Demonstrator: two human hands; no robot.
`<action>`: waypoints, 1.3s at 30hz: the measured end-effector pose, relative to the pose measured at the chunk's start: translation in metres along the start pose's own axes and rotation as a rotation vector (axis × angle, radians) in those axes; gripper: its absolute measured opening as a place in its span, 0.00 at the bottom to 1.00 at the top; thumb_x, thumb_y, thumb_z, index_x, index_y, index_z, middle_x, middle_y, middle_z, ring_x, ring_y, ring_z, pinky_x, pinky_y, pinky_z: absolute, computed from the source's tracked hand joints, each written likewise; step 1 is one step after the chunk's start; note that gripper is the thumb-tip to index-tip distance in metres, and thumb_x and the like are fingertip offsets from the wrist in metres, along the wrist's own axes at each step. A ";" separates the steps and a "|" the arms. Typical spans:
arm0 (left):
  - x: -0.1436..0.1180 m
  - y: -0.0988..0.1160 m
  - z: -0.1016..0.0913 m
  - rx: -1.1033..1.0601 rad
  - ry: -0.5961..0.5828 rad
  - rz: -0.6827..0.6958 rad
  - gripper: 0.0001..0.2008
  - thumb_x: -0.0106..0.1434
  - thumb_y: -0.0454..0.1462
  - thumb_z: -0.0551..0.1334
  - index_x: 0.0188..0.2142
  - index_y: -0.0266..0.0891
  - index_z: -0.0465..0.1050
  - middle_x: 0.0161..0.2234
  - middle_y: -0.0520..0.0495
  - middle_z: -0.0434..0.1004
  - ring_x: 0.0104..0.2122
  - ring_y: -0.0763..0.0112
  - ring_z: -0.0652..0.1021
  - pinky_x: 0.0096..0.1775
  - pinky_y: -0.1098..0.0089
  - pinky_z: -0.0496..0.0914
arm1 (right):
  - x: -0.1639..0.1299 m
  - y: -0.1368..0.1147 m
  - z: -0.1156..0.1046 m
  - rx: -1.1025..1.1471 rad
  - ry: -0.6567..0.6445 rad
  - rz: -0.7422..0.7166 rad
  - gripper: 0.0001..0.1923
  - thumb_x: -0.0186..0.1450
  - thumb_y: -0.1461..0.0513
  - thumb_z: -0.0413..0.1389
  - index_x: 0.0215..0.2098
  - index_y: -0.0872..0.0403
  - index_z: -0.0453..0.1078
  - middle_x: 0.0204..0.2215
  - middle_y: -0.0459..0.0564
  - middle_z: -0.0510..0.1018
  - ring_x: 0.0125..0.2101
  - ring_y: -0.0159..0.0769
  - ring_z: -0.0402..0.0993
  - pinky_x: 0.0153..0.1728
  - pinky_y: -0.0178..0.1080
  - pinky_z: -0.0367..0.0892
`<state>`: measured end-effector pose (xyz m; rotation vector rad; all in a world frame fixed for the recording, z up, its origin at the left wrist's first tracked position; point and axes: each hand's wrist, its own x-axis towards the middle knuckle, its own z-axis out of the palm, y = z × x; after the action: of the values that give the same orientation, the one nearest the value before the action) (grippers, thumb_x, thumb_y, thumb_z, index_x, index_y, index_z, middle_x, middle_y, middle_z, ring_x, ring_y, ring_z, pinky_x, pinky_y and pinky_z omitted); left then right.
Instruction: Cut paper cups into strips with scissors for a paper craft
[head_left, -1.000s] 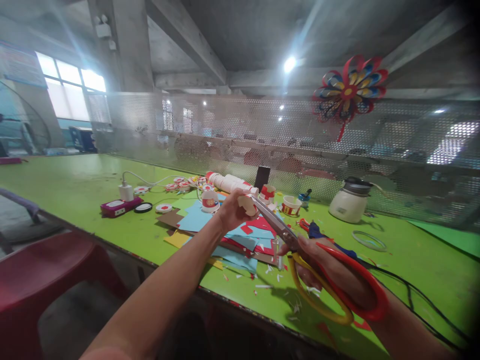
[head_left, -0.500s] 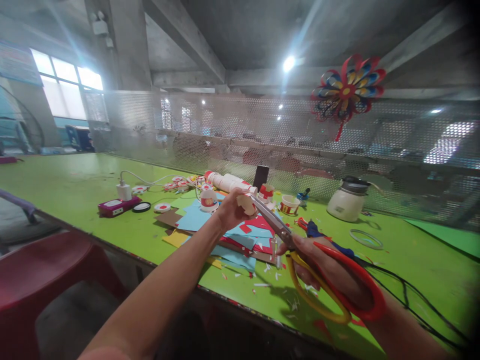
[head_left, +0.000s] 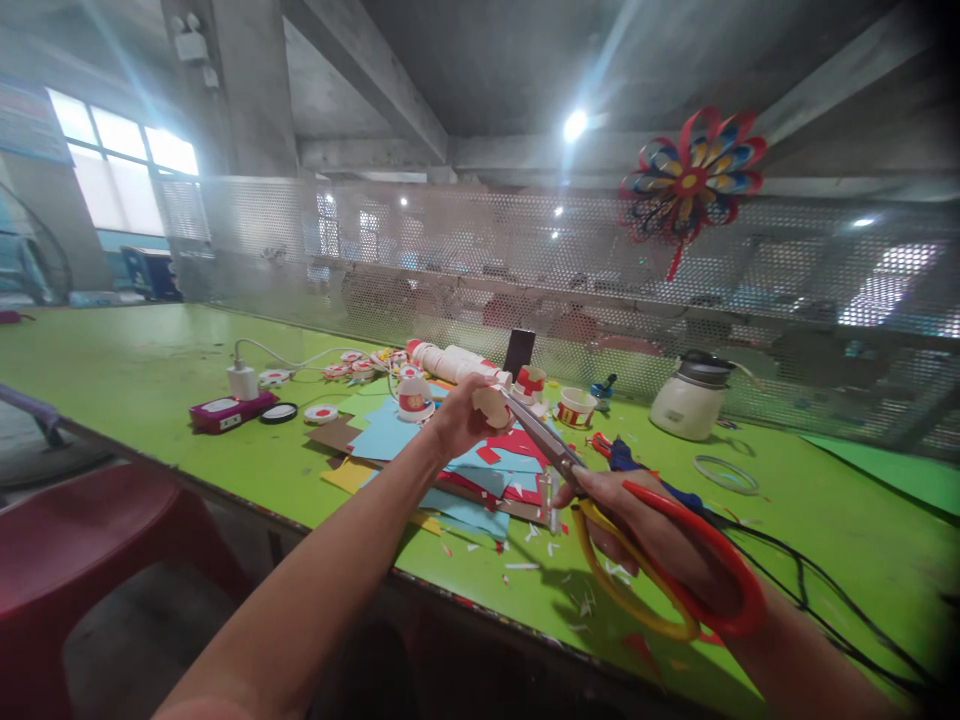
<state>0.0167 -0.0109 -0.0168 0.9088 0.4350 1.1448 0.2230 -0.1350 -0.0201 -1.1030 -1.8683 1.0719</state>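
My left hand is closed around a small cream paper cup piece, whose underside or inner face is turned toward me. In my right hand is a pair of scissors with one red and one yellow handle loop. The blade tips meet the cup piece's upper right edge; how far apart the blades stand is hard to tell. Beneath both hands lies a heap of blue paper sheets, with red, brown and yellow sheets among them. White and red paper scraps litter the green table.
Behind the left hand are stacked paper cups, a cut cup and a dark phone. A blue glue gun with a black cord lies near my right hand. Farther right stand a beige kettle and a tape ring.
The whole view has shifted slightly, with the table things a little farther left. Both hands keep their hold on the cup piece and scissors, with barely any other movement.
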 end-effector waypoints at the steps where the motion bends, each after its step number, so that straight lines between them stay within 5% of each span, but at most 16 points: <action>1: 0.000 0.000 0.000 0.010 0.012 0.010 0.08 0.52 0.39 0.59 0.25 0.35 0.68 0.19 0.47 0.73 0.19 0.69 0.74 0.21 0.71 0.65 | 0.000 0.000 0.000 -0.013 0.010 -0.002 0.23 0.70 0.47 0.45 0.32 0.54 0.71 0.11 0.37 0.60 0.13 0.25 0.54 0.16 0.32 0.53; 6: 0.007 -0.003 -0.001 0.028 0.058 0.045 0.08 0.53 0.39 0.60 0.24 0.37 0.66 0.18 0.48 0.72 0.17 0.70 0.72 0.18 0.73 0.61 | 0.003 0.001 -0.003 -0.085 -0.002 -0.031 0.26 0.69 0.46 0.47 0.22 0.54 0.67 0.14 0.41 0.65 0.17 0.26 0.61 0.22 0.32 0.59; 17: 0.015 -0.002 -0.006 -0.011 0.146 0.111 0.07 0.54 0.39 0.59 0.26 0.37 0.66 0.17 0.52 0.70 0.16 0.74 0.70 0.16 0.76 0.54 | 0.006 0.002 -0.005 0.058 0.095 -0.023 0.24 0.68 0.46 0.48 0.38 0.56 0.73 0.14 0.39 0.64 0.15 0.27 0.58 0.18 0.32 0.58; 20: 0.013 0.001 -0.006 -0.015 0.097 0.067 0.09 0.55 0.40 0.58 0.26 0.36 0.68 0.19 0.47 0.72 0.19 0.71 0.73 0.16 0.75 0.54 | 0.008 0.005 -0.012 0.041 0.141 -0.030 0.24 0.68 0.46 0.48 0.28 0.55 0.71 0.14 0.40 0.64 0.15 0.27 0.59 0.19 0.32 0.59; 23: 0.009 0.003 -0.004 -0.032 0.015 0.026 0.10 0.56 0.41 0.58 0.27 0.34 0.70 0.22 0.44 0.74 0.22 0.69 0.75 0.18 0.74 0.59 | 0.013 0.010 -0.014 -0.318 0.211 -0.077 0.24 0.67 0.48 0.49 0.19 0.53 0.67 0.14 0.44 0.68 0.17 0.31 0.64 0.23 0.35 0.63; 26: 0.005 0.002 -0.003 -0.042 -0.127 0.028 0.11 0.56 0.40 0.60 0.30 0.32 0.72 0.26 0.43 0.76 0.25 0.68 0.76 0.25 0.72 0.66 | 0.019 0.018 -0.016 -0.577 0.336 -0.107 0.15 0.61 0.53 0.54 0.30 0.55 0.75 0.23 0.49 0.77 0.23 0.39 0.72 0.28 0.40 0.66; 31: 0.002 0.001 -0.005 -0.003 -0.326 0.123 0.16 0.56 0.41 0.62 0.40 0.30 0.75 0.32 0.40 0.78 0.31 0.66 0.76 0.30 0.70 0.67 | 0.025 0.031 -0.020 -0.650 0.436 -0.121 0.17 0.58 0.58 0.56 0.44 0.54 0.76 0.28 0.50 0.81 0.27 0.42 0.75 0.32 0.41 0.67; 39: 0.004 0.001 -0.009 0.087 -0.314 0.227 0.16 0.55 0.42 0.66 0.40 0.34 0.78 0.35 0.41 0.79 0.37 0.65 0.77 0.39 0.67 0.69 | 0.015 0.016 -0.008 -0.532 0.494 -0.258 0.20 0.63 0.51 0.54 0.43 0.57 0.75 0.24 0.49 0.76 0.22 0.36 0.69 0.25 0.38 0.65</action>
<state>0.0112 -0.0032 -0.0207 1.2162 0.1271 1.1687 0.2298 -0.1141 -0.0292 -1.2300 -1.8494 0.1228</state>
